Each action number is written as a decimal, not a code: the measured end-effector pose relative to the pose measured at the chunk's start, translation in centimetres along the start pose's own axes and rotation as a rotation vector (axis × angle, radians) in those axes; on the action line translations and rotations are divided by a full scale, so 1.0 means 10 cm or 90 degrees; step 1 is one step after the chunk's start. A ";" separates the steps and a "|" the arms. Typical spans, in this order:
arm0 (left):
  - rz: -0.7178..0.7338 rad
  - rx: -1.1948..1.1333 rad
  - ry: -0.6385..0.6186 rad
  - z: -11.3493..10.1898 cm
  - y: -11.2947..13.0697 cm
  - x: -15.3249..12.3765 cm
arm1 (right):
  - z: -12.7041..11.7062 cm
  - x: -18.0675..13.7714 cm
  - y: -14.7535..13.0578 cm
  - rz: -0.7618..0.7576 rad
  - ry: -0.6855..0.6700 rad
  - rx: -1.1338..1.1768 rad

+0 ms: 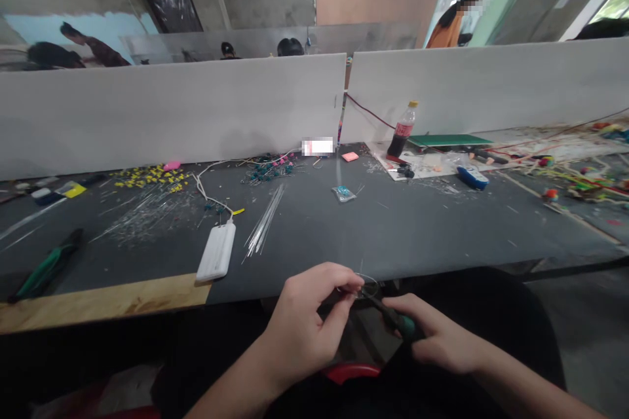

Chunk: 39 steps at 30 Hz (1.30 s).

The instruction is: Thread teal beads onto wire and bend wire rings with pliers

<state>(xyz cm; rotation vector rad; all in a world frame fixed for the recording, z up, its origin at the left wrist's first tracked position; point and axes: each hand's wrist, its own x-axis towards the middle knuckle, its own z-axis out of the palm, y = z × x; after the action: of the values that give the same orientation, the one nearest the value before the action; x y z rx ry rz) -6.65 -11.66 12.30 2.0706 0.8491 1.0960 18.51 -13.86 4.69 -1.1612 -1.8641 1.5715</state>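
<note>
My left hand (pixel 314 314) pinches a thin wire loop (pixel 372 280) between thumb and fingertips, just in front of the table edge. My right hand (pixel 439 334) is wrapped round pliers (pixel 397 319) with dark jaws and a green-and-black handle. The jaws point left and reach to the wire beside my left fingertips; whether they grip it I cannot tell. A bundle of straight metal wires (pixel 265 219) lies on the grey table (pixel 417 222) beyond my left hand.
A white power bank (pixel 217 250) with a cable lies left of the wires. Green-handled pliers (pixel 49 265) rest at far left. Small yellow pieces (pixel 147 177), a small plastic bag (pixel 343 193), a cola bottle (pixel 403 131) and a blue-and-white object (pixel 472 177) sit farther back, before a white partition (pixel 196 111).
</note>
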 end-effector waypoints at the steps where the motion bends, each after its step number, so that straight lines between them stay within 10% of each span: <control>1: 0.016 0.010 0.015 0.01 0.00 0.00 | 0.02 0.00 0.02 0.031 0.020 0.017; 19: 0.396 0.219 0.003 -0.03 -0.20 0.22 | 0.65 0.35 0.34 -0.035 -0.200 0.609; 26: 0.364 0.197 0.092 -0.13 -0.27 0.33 | 0.14 0.55 0.26 -0.002 -0.022 0.462; 35: 0.357 0.233 0.144 -0.12 -0.59 0.54 | -0.94 0.86 -0.09 -0.166 0.204 -0.141; 39: 0.193 0.100 0.167 0.04 -0.83 0.59 | -0.96 1.02 -0.07 -0.200 0.220 -0.244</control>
<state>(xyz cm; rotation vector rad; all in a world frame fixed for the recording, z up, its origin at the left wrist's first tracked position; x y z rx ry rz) -5.69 -2.29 8.32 2.2712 0.7812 1.5343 20.08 0.00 6.02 -1.1343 -2.0324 0.8086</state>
